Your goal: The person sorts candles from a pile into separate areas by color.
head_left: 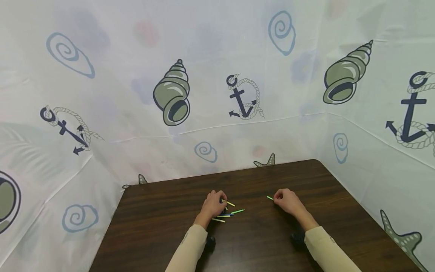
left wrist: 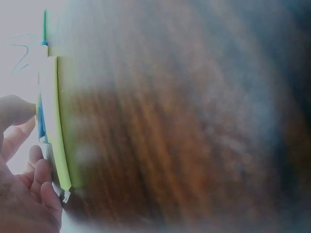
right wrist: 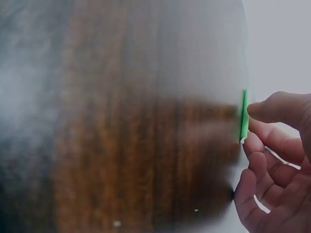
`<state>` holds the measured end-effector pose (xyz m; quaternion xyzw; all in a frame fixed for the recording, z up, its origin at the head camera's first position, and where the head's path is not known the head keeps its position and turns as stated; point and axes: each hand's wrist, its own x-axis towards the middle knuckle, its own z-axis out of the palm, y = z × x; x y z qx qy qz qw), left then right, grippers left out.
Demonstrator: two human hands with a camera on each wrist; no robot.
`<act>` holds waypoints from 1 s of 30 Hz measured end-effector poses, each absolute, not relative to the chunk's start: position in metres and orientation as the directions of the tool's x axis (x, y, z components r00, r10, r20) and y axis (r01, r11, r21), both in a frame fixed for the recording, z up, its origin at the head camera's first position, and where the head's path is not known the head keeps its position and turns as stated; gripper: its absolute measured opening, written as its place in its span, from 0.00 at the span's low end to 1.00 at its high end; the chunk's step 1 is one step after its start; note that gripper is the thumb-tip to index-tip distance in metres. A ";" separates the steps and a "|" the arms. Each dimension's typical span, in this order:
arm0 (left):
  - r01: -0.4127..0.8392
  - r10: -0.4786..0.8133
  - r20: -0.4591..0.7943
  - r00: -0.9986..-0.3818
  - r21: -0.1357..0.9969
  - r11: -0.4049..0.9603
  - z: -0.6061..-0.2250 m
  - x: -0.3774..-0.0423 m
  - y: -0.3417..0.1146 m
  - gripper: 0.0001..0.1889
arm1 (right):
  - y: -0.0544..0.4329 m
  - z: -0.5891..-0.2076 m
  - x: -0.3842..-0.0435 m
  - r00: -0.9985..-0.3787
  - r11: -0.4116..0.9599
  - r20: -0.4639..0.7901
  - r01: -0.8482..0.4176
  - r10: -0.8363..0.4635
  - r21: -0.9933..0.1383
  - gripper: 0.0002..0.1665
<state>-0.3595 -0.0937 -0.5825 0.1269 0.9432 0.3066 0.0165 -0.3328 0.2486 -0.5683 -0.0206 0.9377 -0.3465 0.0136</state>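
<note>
Cream cloth sleeves (head_left: 188, 247) sit closest; right hand (head_left: 288, 201) pinches 1 thin green stick (right wrist: 244, 121), maybe to steady it; left hand (head_left: 212, 204) grip: can't tell.

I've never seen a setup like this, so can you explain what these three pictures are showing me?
There's no machine here: each grip is simply a person's bare hand. The wide picture comes from a camera worn on the head, looking forward and down. The two close ones come from cameras on the left and right wrists.

On the dark, wood-grained table lies a loose group of thin sticks, in yellow, green and blue. The right grip pinches a green stick, away from that group. The left grip is at the group, but I can't tell whether it holds a stick. Behind is a pale backdrop printed with shells and anchors.
</note>
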 end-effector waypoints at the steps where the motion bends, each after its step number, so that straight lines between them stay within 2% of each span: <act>1: 0.230 0.247 0.053 -0.968 0.587 0.776 -0.585 -0.361 -0.093 0.04 | 0.248 -0.568 -0.333 -0.999 0.760 -0.015 -0.020 -0.040 -0.649 0.05; 9: 0.254 0.260 0.073 -0.963 0.570 0.781 -0.585 -0.360 -0.093 0.03 | 0.226 -0.565 -0.337 -0.997 0.743 0.083 -0.060 -0.006 -0.667 0.11; 13: 0.248 0.273 0.043 -0.961 0.570 0.783 -0.579 -0.356 -0.094 0.03 | 0.199 -0.562 -0.339 -0.992 0.714 0.126 -0.110 -0.032 -0.691 0.08; 21: 0.240 0.275 0.026 -0.961 0.574 0.783 -0.580 -0.357 -0.094 0.03 | 0.149 -0.562 -0.341 -0.986 0.691 0.125 -0.164 -0.107 -0.704 0.05; 30: 0.218 0.244 0.033 -0.969 0.577 0.787 -0.588 -0.362 -0.094 0.03 | 0.115 -0.564 -0.343 -0.969 0.685 0.093 -0.229 -0.230 -0.692 0.04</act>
